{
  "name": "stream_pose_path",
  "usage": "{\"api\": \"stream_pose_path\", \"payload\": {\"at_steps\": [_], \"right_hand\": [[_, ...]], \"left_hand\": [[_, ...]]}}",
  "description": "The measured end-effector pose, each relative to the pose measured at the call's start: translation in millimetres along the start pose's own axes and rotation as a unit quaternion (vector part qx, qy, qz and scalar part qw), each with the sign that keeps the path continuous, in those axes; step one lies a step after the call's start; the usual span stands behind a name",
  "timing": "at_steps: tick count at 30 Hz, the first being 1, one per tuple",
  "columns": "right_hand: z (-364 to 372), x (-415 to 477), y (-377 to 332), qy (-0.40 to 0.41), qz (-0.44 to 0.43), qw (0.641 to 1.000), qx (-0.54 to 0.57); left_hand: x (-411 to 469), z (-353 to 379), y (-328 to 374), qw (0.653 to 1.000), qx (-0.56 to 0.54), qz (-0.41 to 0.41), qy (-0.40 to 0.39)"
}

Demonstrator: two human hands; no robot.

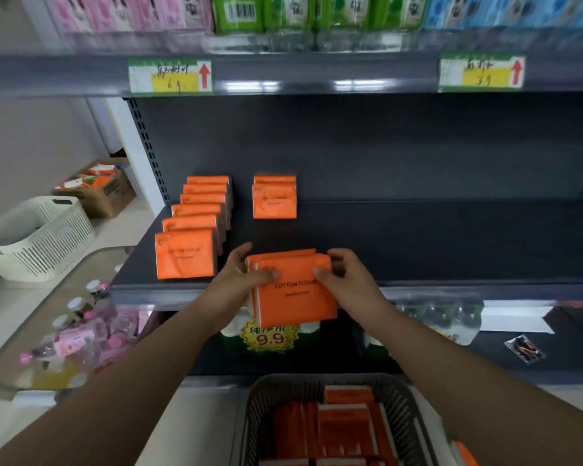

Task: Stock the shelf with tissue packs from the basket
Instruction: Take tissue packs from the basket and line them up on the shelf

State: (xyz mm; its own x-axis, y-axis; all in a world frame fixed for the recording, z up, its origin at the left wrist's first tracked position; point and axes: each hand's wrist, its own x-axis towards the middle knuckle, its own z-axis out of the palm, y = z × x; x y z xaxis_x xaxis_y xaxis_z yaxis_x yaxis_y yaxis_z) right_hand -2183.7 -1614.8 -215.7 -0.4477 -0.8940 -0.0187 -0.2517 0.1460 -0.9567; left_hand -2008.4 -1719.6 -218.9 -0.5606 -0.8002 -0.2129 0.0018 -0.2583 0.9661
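Note:
I hold a small stack of orange tissue packs (293, 290) between both hands, just above the front lip of the dark shelf (418, 243). My left hand (239, 274) grips the stack's left side and my right hand (347, 280) grips its right side. On the shelf a row of several orange packs (192, 230) runs back along the left end. A second short row of packs (274, 200) stands further back. The grey basket (266, 398) below me holds more orange packs (340, 428).
A cream plastic basket (37, 237) and a cardboard box (98, 190) stand on the floor at the left. Pink bottles (81, 338) fill a lower shelf at the left. The upper shelf carries pink, green and blue packs (293, 11). A 9.9 price sign (270, 334) hangs below.

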Motion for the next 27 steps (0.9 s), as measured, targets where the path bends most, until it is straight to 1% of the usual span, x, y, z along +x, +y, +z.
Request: {"api": "stream_pose_path", "payload": {"at_steps": [2,4,7,12,15,18,23,27], "right_hand": [[0,8,-6,-0.02,0.014,0.999,0.039],[1,17,-10,-0.049,0.029,0.996,0.073],[2,34,-16,-0.073,0.041,0.992,0.098],[5,63,-23,-0.077,0.035,0.989,0.118],[9,78,-25,-0.072,0.043,0.988,0.132],[14,99,-23,-0.061,0.045,0.987,0.141],[27,128,-16,-0.052,0.044,0.988,0.14],[36,147,-8,-0.032,0.039,0.992,0.114]], "left_hand": [[6,-1,11,1.0,-0.008,0.012,0.001],[13,-2,21,0.999,0.02,0.035,-0.018],[26,-5,32,0.997,0.032,0.065,-0.036],[51,-13,45,0.998,0.048,0.046,-0.008],[64,-17,52,0.997,0.071,0.029,-0.017],[82,-20,53,0.995,0.083,0.04,-0.024],[110,-18,46,0.995,0.066,0.068,0.043],[132,-16,35,0.992,0.06,0.077,0.083]]}}
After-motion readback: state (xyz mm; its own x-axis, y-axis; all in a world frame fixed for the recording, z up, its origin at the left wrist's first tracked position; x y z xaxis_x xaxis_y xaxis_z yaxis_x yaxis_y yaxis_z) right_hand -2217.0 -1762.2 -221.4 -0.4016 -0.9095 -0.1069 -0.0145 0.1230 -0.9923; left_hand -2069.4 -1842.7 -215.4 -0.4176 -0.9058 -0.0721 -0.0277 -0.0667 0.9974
